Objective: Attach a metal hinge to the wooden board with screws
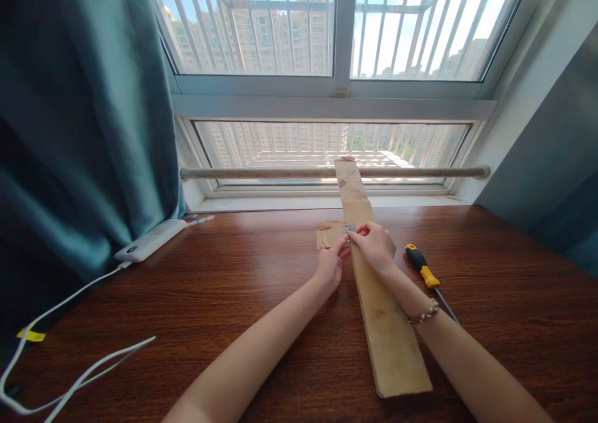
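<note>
A long pale wooden board (pixel 390 332) lies lengthwise on the brown table, its far end reaching the window bar. Against its left edge sits a short wooden piece (pixel 327 232). Where the two meet is a small silver metal piece (pixel 349 228), hinge-like, partly covered by fingers. My left hand (pixel 331 264) is closed, fingertips pinching at the metal piece from the left. My right hand (pixel 376 247) rests over the board, its thumb and finger pinched on the same metal piece. To the right of my right hand lies a screwdriver (pixel 423 267) with a black and yellow handle.
A white power strip or adapter (pixel 150 240) lies at the table's left back, with a white cable (pixel 79 382) looping forward. A blue-green curtain (pixel 88 111) hangs at left. Behind the table, a horizontal bar (pixel 261 173) crosses the window.
</note>
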Motion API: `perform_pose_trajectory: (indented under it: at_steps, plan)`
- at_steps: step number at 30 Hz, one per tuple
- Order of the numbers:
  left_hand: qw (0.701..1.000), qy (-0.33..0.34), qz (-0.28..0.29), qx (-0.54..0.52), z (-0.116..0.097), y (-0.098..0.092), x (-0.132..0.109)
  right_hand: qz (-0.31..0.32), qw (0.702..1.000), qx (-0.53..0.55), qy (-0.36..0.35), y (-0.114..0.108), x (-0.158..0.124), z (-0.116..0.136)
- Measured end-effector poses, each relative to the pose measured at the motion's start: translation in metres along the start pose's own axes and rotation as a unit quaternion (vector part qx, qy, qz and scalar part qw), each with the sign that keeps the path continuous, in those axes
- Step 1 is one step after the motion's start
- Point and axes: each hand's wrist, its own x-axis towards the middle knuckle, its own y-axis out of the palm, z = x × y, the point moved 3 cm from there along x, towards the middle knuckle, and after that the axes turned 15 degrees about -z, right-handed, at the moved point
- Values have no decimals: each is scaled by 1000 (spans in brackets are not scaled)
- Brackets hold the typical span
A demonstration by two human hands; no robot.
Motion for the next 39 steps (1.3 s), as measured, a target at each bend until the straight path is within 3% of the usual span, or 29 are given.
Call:
perform_pose_trajectory:
  at_steps: [8, 17, 39]
  plan:
    - [1000, -6, 1, 26, 0, 2, -1, 3, 999, -37, -26, 0, -3, 2]
    - [1000, -1, -10, 20, -1, 1, -3, 15, 997, 53, -59, -1, 10, -13]
    - [1000, 2, -2, 13, -1, 2, -4, -13, 998, 2, -67, -3, 6, -9]
